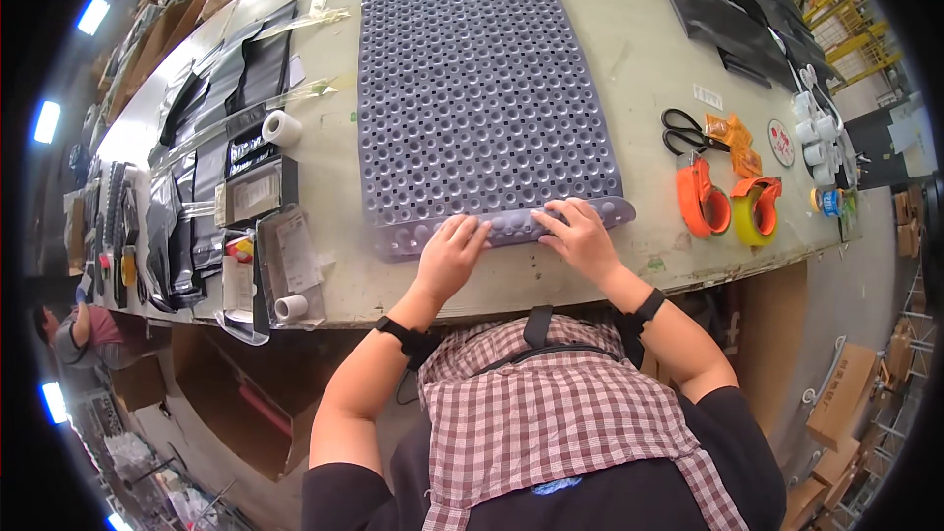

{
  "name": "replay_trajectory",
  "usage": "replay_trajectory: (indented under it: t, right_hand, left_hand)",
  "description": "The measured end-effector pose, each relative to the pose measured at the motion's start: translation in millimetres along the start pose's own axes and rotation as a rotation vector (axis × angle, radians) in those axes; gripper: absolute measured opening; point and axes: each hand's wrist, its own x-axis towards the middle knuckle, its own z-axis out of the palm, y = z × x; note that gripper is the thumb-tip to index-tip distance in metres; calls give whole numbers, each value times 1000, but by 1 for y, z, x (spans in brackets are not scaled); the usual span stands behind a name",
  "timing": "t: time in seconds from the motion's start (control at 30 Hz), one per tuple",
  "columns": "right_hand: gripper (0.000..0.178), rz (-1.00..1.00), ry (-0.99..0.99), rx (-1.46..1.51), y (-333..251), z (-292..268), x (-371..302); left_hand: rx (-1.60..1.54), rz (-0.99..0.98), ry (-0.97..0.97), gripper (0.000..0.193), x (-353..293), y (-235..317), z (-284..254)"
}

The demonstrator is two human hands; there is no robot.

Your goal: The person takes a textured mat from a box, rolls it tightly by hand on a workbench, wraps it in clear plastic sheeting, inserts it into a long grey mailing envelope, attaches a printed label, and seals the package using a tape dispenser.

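A long grey translucent bath mat (477, 79), covered in round bumps and small holes, lies lengthwise on the table in front of me. Its near end is turned over into a narrow flap that shows suction cups. My left hand (453, 254) holds the left part of this folded edge with bent fingers. Farther right along the same fold, my right hand (582, 239) grips it, thumb and fingers pressed on the flap. Both thumbs are near the middle of the edge; the undersides of my fingers are hidden.
On the table's left lie black plastic bags (265, 59), a white roll (282, 128) and small boxes (254, 194). To the right are black scissors (685, 132), an orange tape dispenser (701, 199), a yellow tape roll (755, 216) and orange packets (733, 141). Another person (88, 334) is at far left.
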Motion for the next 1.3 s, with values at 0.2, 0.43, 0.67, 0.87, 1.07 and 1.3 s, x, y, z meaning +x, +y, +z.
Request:
replay_trajectory:
  t: [0.2, 0.43, 0.67, 0.87, 1.07, 1.3]
  right_hand:
    - [35, -39, 126, -83, -4, -8, 0]
    - [17, 80, 124, -25, 5, 8, -8]
    - [20, 186, 95, -88, 9, 1, -7]
    - [25, 256, -12, -263, 12, 0, -13]
    - [32, 526, 125, -85, 26, -2, 20]
    - [22, 258, 95, -49, 20, 13, 7]
  left_hand:
    - [-97, -95, -42, 32, -11, 3, -1]
    - [-82, -266, 59, 27, -25, -2, -12]
    - [247, -323, 119, 25, -35, -9, -37]
    - [126, -577, 6, 31, -51, -32, -24]
    - [-115, -856, 70, 76, -18, -54, -24]
    - [-22, -437, -140, 24, -34, -43, -11]
